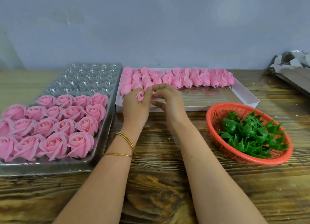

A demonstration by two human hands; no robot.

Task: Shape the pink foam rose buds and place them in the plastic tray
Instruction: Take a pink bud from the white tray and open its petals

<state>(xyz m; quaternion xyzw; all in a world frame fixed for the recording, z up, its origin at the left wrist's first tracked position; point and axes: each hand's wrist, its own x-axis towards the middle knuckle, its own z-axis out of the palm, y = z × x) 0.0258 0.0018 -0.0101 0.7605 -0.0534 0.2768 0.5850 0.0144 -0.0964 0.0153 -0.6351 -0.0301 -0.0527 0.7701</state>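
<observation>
My left hand (134, 104) grips a small pink foam rose bud (140, 96) upright between thumb and fingers, above the table's middle. My right hand (169, 101) sits just to its right with fingers loosely curled. Its fingertips meet the left fingertips above the bud, its thumb is apart below, and nothing shows between them. The clear plastic tray (100, 136) on the left holds several opened pink roses (55, 123) in its near rows, and its far cups (87, 79) are bare. A white cardboard tray (241, 92) behind my hands holds rows of unshaped pink buds (184, 77).
An orange plastic basket (218, 111) of green calyx pieces (251, 134) stands at the right on the wooden table (159, 181). Crumpled grey paper (291, 64) lies at the far right by the wall. Two gold bangles circle my left wrist (125, 144).
</observation>
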